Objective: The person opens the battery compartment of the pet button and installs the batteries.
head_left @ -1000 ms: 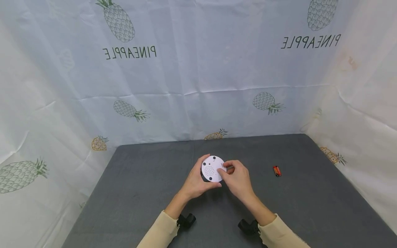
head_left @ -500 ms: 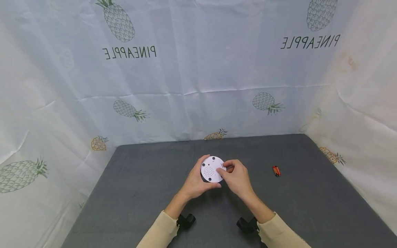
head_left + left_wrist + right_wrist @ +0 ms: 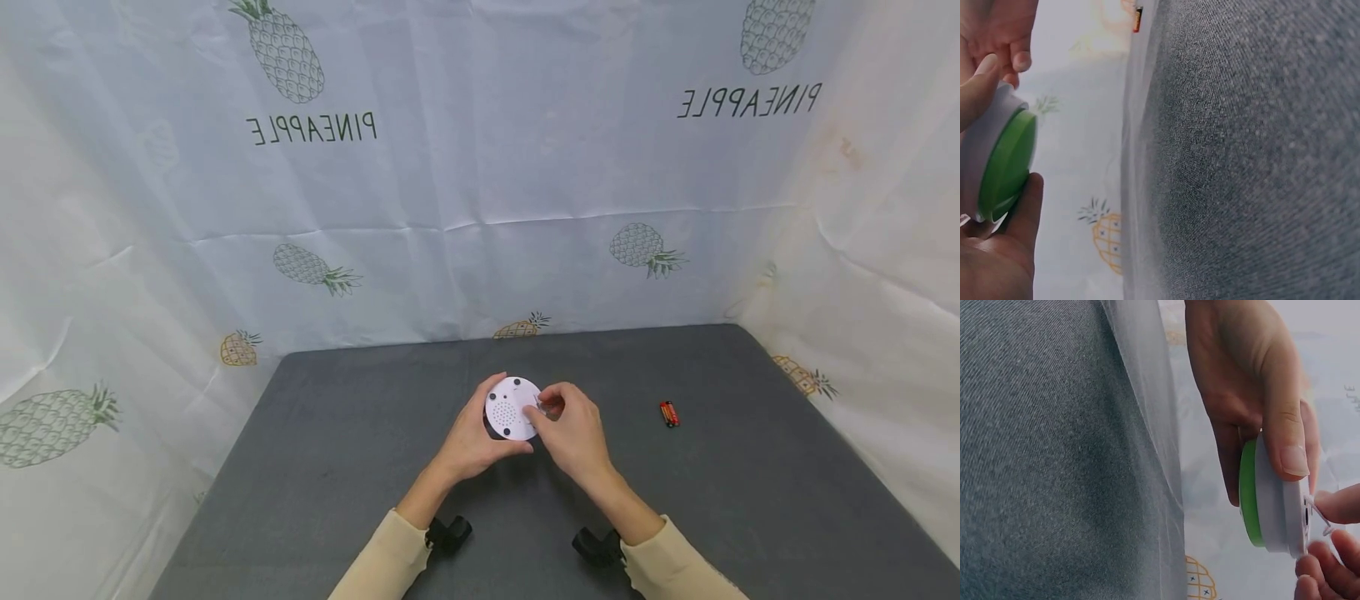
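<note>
Up comes the small white flap [image 3: 1320,514], now tilted off the round white device [image 3: 502,413] | red batteries [image 3: 670,414] well right on the bench [image 3: 360,433], pineapple curtain [image 3: 450,167] behind | right hand [image 3: 573,429] pinching the flap, covering the device's edge | left hand [image 3: 471,439] clasping the rim, fingers wide apart, device held over the bench

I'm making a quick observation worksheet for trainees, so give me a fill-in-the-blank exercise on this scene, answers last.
1. Besides white, the round device held by the left hand shows a large part coloured ____.
2. The small flap touched by the right hand is ____ in colour.
3. The red batteries lie on the table to the person's ____.
4. The mirrored word on the hanging cloth is ____.

Missing words: green; white; right; PINEAPPLE.
</note>
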